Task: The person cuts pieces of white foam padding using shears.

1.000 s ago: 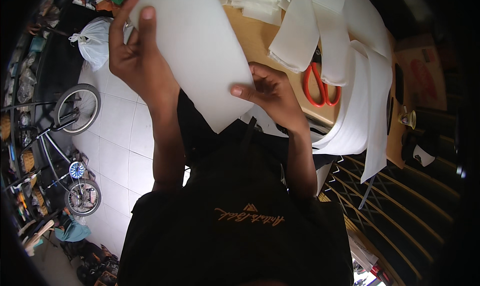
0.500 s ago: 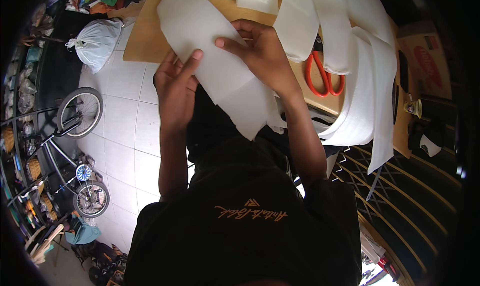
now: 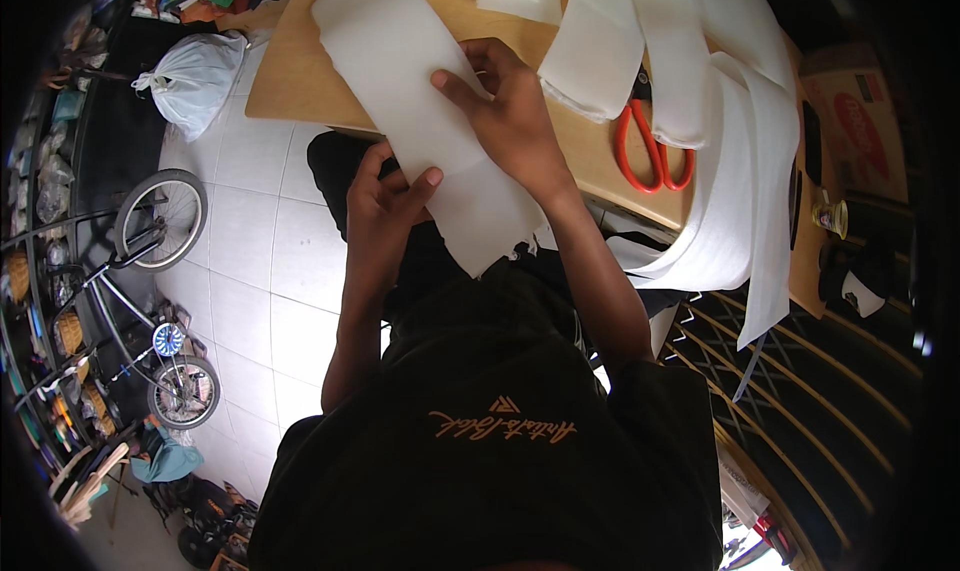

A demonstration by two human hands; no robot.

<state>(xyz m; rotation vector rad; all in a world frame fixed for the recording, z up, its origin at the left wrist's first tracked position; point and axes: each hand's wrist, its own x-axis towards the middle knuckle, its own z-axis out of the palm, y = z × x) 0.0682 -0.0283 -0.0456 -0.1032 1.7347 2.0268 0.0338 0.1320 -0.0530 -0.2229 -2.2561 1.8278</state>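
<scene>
In the head view, a long strip of white sheet material (image 3: 400, 71) slants from upper left to lower right, its upper part over the front of the wooden tabletop (image 3: 290, 86) and its lower part above the person's lap. It looks matte and slightly translucent, smooth across the middle, with a faint crosswise line where the lower portion appears doubled. The left edge is a little uneven; the lower end is ragged, with small torn tabs and a blunt point. The upper end runs off the top of the view.

The right hand (image 3: 515, 121) pinches the strip's right edge, thumb on the upper face and fingers curled behind. The left hand (image 3: 385, 211) grips the left edge lower down, thumb in front, its other fingers partly hidden.

On the tabletop to the right, orange-handled scissors (image 3: 623, 151) lie partly beneath white cut pieces (image 3: 597, 51); a longer white band (image 3: 725, 196) droops past the edge.
</scene>
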